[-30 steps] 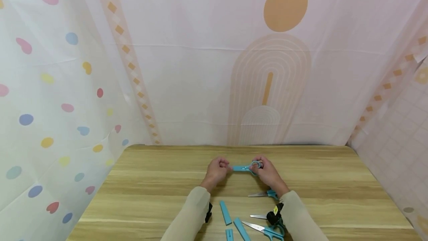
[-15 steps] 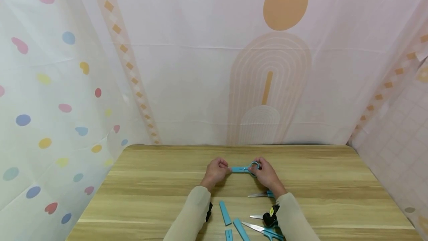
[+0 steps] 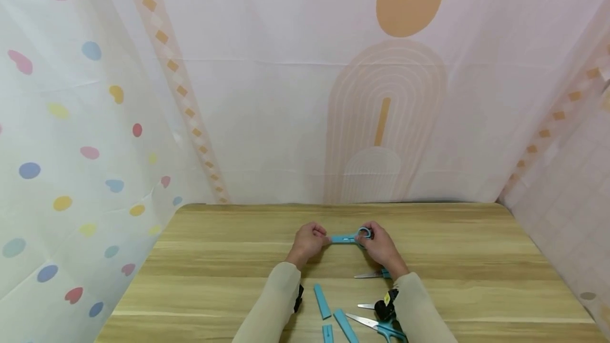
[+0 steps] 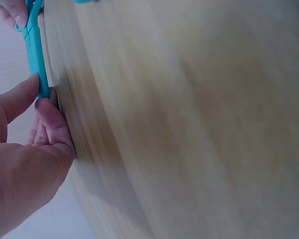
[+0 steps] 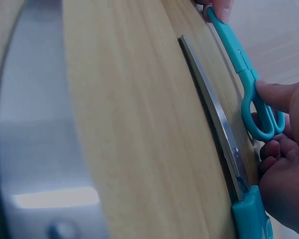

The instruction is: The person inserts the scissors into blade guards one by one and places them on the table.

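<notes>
Both hands hold one pair of turquoise-handled scissors (image 5: 247, 110) between them at the far middle of the table. A turquoise blade cover (image 3: 340, 238) encloses its blades. My left hand (image 3: 308, 241) pinches the cover's end between thumb and fingers, as the left wrist view shows. At the handle loops, my right hand (image 3: 380, 244) grips with the thumb on top and the fingers beneath. The lower loop is mostly hidden by that hand in the head view.
Uncovered scissors (image 3: 369, 275) lie just nearer than my right hand. More bare-bladed scissors (image 3: 363, 321) lie in front, partly under the right forearm. Loose turquoise covers (image 3: 322, 301) rest between the forearms. A patterned cloth (image 3: 267, 120) hangs behind the table (image 3: 214, 258).
My right hand and forearm have shifted slightly left, with the covered scissors between the hands. Both grips stay the same. The head view has tilted a little.
</notes>
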`<state>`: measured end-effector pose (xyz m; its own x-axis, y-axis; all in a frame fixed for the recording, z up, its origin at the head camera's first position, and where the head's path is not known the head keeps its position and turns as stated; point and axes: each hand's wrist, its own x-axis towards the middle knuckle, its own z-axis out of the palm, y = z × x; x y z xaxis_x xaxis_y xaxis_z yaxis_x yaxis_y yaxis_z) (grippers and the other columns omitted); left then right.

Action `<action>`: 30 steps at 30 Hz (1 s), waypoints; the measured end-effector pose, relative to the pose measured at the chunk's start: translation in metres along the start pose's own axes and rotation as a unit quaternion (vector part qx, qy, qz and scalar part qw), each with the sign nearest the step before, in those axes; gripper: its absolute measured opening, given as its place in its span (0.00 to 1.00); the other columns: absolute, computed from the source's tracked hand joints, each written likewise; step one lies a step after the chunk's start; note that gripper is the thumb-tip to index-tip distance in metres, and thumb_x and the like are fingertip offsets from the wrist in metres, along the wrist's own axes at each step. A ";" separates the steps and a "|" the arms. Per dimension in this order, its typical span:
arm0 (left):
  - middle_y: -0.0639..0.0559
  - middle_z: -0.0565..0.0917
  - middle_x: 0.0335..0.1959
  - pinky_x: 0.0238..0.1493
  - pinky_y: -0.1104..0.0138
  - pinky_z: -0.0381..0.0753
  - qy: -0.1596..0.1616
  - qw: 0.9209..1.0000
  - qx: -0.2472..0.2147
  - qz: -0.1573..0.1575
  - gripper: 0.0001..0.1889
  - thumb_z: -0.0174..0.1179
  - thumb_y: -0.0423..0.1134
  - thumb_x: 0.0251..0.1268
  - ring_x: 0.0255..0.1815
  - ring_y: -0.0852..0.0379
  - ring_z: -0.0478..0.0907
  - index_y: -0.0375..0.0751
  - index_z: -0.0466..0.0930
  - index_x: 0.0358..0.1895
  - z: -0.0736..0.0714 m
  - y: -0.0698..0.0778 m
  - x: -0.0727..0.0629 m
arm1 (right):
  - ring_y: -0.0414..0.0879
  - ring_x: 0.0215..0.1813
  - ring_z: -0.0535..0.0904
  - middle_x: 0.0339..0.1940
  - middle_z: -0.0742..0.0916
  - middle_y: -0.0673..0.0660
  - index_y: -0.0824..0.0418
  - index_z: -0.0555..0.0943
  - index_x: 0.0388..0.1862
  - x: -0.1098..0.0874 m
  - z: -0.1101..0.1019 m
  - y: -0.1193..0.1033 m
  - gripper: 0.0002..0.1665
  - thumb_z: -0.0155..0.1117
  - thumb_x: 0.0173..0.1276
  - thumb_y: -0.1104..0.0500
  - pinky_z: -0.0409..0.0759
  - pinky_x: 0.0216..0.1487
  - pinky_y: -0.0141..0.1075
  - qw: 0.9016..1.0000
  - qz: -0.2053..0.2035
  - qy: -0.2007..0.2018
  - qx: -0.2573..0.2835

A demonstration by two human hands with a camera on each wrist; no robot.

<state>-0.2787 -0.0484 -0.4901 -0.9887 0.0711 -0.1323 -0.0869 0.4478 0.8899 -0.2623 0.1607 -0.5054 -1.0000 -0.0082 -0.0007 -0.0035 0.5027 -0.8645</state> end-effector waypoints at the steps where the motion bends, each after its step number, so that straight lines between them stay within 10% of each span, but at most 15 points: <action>1: 0.50 0.80 0.30 0.34 0.68 0.73 0.000 1.000 0.000 0.000 0.09 0.69 0.31 0.60 0.31 0.56 0.73 0.35 0.78 0.39 0.000 0.000 0.000 | 0.48 0.43 0.74 0.41 0.80 0.56 0.65 0.76 0.51 0.000 0.000 0.000 0.14 0.63 0.72 0.59 0.72 0.48 0.44 1.000 -0.001 0.000 -0.002; 30: 0.48 0.80 0.31 0.34 0.66 0.75 0.071 0.997 -0.015 -0.020 0.14 0.73 0.29 0.53 0.32 0.55 0.76 0.34 0.77 0.39 0.002 0.002 -0.005 | 0.57 0.53 0.76 0.50 0.79 0.65 0.69 0.77 0.51 -0.003 0.010 -0.006 0.16 0.65 0.69 0.61 0.73 0.57 0.53 0.999 -0.012 0.032 -0.016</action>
<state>-0.2734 -0.0465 -0.4884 -0.9915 -0.0748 -0.1068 -0.1285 0.4211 0.8978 -0.2594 0.1489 -0.5052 -0.9980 0.0343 0.0522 -0.0261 0.5296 -0.8478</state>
